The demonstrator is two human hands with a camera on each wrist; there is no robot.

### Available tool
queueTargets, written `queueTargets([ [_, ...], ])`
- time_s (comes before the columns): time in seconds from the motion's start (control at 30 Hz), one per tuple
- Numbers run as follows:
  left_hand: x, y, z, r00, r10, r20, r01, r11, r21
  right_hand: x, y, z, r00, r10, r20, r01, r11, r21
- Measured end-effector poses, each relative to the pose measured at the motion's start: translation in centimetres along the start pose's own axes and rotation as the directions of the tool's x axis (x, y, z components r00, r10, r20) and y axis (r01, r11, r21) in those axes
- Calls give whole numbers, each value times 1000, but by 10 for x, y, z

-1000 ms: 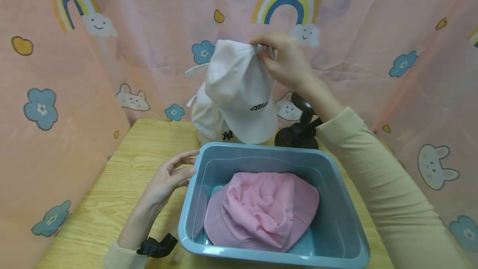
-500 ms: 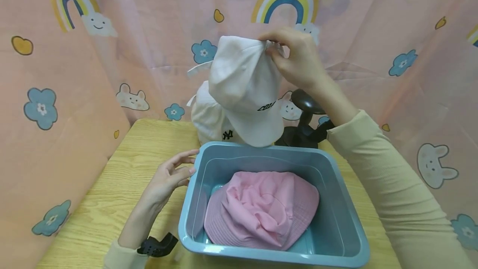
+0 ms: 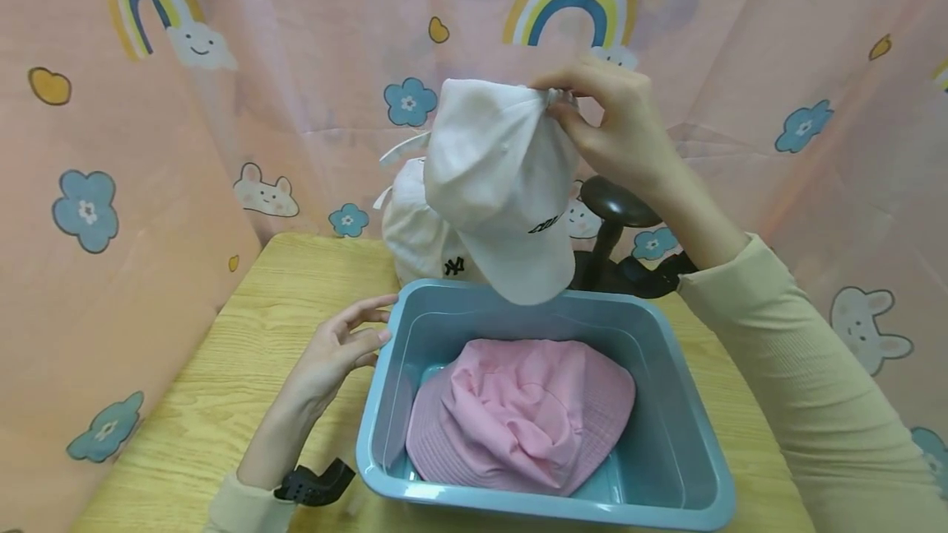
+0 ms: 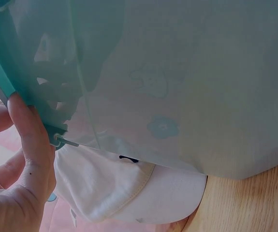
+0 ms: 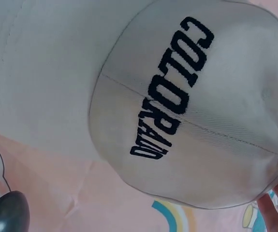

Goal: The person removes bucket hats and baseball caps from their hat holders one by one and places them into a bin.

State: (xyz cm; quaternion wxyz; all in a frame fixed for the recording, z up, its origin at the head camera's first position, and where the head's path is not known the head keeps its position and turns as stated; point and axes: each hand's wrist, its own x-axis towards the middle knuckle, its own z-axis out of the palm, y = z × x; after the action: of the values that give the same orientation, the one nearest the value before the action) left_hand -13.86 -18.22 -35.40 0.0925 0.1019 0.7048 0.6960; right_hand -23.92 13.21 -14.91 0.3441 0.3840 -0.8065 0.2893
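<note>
My right hand (image 3: 611,122) pinches the crown of a white baseball cap (image 3: 496,163) and holds it up, brim downward, over the far rim of a blue plastic basin (image 3: 415,498). Dark COLORADO lettering on this cap (image 5: 216,116) reads clearly in the right wrist view. A crumpled pink bucket hat (image 3: 518,410) lies inside the basin. With its fingers at the basin's left rim, my left hand (image 3: 333,352) touches the edge. Behind the raised cap stands a cream cap (image 3: 415,229) with a black NY emblem, partly hidden.
A black stand (image 3: 611,212) with a rounded top is behind the basin at the right, partly covered by the right wrist. The wooden table (image 3: 244,352) extends to the left. A pink patterned curtain (image 3: 311,39) hangs around the back and sides.
My right hand has carried the white cap to the right and a little nearer, so its brim now overlaps the basin's far rim. The left hand stays at the rim.
</note>
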Motion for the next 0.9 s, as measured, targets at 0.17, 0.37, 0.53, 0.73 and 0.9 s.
queueTargets([
  [0.17, 0, -1, 0, 1000, 1, -1, -1, 1000, 4, -8, 0, -5, 999, -52, -1, 52, 999, -9],
  [0.37, 1, -2, 0, 1000, 1, -3, -1, 1000, 8, -17, -8, -13, 993, -113, 19, 114, 992, -45],
  [0.53, 0, -2, 0, 1000, -8, -9, 9, 1000, 13, -24, -18, -19, 992, -125, 29, 126, 992, -30],
  [0.73, 1, -2, 1, 1000, -6, -10, 6, 1000, 17, -33, -30, -24, 989, -132, 60, 132, 991, -1],
  [0.9, 0, -2, 0, 1000, -7, -10, 7, 1000, 16, -41, -37, -28, 989, -125, 84, 124, 992, 13],
])
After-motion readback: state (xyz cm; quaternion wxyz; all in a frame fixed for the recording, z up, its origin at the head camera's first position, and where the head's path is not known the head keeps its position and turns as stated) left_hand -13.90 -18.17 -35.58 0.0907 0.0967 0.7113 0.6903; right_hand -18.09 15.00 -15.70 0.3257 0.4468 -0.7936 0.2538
